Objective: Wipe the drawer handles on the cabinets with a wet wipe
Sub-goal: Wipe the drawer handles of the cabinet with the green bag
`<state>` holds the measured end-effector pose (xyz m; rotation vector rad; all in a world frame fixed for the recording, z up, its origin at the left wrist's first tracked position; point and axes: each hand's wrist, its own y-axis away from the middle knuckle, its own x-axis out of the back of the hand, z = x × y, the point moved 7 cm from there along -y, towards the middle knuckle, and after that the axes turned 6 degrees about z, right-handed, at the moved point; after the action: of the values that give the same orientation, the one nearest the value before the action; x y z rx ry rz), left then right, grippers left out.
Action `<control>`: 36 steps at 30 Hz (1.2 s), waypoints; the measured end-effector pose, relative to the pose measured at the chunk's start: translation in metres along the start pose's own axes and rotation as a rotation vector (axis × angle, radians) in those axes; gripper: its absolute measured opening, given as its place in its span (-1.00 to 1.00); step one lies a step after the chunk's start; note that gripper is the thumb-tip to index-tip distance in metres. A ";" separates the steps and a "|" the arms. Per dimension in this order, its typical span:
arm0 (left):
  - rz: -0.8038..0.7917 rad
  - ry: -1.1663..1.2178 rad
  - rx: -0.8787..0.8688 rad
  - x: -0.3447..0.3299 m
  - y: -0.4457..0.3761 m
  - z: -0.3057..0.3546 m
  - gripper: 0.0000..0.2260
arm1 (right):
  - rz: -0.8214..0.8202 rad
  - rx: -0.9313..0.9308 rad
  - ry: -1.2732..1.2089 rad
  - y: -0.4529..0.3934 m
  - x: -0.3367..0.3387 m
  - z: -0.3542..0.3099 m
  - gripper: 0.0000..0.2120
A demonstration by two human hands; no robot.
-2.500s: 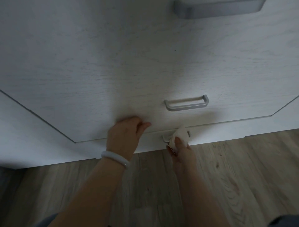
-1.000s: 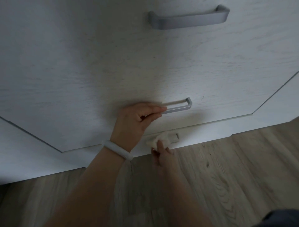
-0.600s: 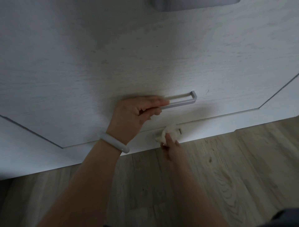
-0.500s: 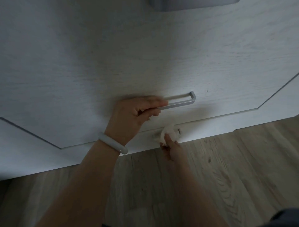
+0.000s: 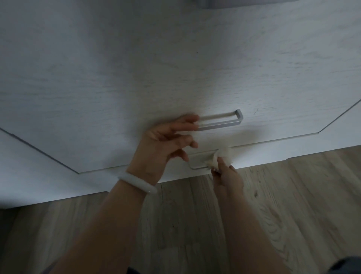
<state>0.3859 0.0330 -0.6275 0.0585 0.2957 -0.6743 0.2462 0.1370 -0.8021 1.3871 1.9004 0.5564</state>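
The person leans over a pale, wood-grained cabinet (image 5: 136, 82) with both bare arms reaching down toward its lowest drawers. The right hand (image 5: 224, 176) pinches a crumpled white wet wipe (image 5: 221, 156) between its fingertips and presses it onto the right part of the bottom handle (image 5: 197, 163), a slim metal bar just above the wooden floor (image 5: 293, 205); the wipe covers that end of the bar, so only the left stretch shows. The left hand (image 5: 166, 144), with a pale bangle (image 5: 136, 182) on its wrist, reaches up to the middle handle (image 5: 222, 122): its fingers lie loosely spread, the upper ones straight and touching the left end of that bar, the lower ones slightly bent and holding nothing. The rest of the middle handle juts out bare to the right. A third handle (image 5: 248, 1) barely shows at the top edge.
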 end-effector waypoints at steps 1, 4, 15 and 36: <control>-0.024 0.090 0.096 0.003 0.003 -0.007 -0.79 | -0.004 -0.013 0.016 -0.003 0.000 0.000 -0.92; -0.141 -0.048 0.465 0.014 0.017 -0.044 -0.91 | 0.005 -0.017 0.030 -0.006 0.000 -0.002 -0.90; 0.538 -0.055 0.573 0.043 0.003 -0.166 -0.87 | -0.035 0.047 0.158 0.008 -0.003 0.006 -0.86; 0.568 0.068 0.605 0.042 -0.001 -0.168 -0.85 | 0.146 -0.001 0.172 -0.011 0.005 -0.003 -0.74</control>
<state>0.3740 0.0316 -0.8002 0.7183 0.1196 -0.1751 0.2362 0.1379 -0.8097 1.5278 1.9419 0.7695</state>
